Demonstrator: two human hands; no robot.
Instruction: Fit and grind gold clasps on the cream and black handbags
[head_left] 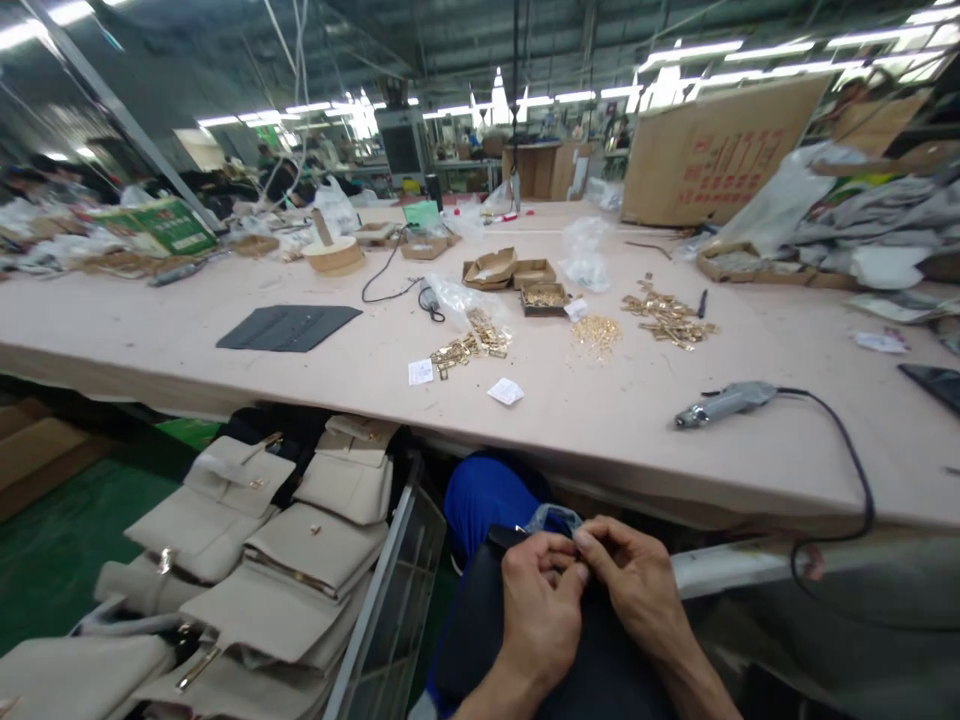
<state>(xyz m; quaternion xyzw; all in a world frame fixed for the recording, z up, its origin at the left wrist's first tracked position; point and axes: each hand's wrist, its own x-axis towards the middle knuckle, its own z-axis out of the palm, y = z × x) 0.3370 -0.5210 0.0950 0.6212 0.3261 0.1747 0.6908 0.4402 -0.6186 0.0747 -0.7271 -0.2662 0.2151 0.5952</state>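
And right down here, closest of all, a black bag lies across the person's lap, just this side of the table, with blue trousers showing past its far end. Both hands are on the job! The left hand is curled, thumb and forefinger drawn into a tight pinch at the bag's upper end; the right hand comes in from the other side, its thumb and fingers pinched too, the two sets of tips all but meeting. What sits between those tips? Cannot tell, the fingers cover it. Just beyond them pokes a loop in clear wrapping, probably the handle. As I read it, this is close fingertip work around the base of that loop, mid-step, and the next move calls for one hand to steady the spot while the other does the fine work, without letting anything small slip away. Up on the table, look at the supply: a pile of gold frames, a scatter of tiny gold pieces, more gold fittings to the right, and a grey power tool lying with no hand on it. Over to the left, beige bags are stacked beside a crate.
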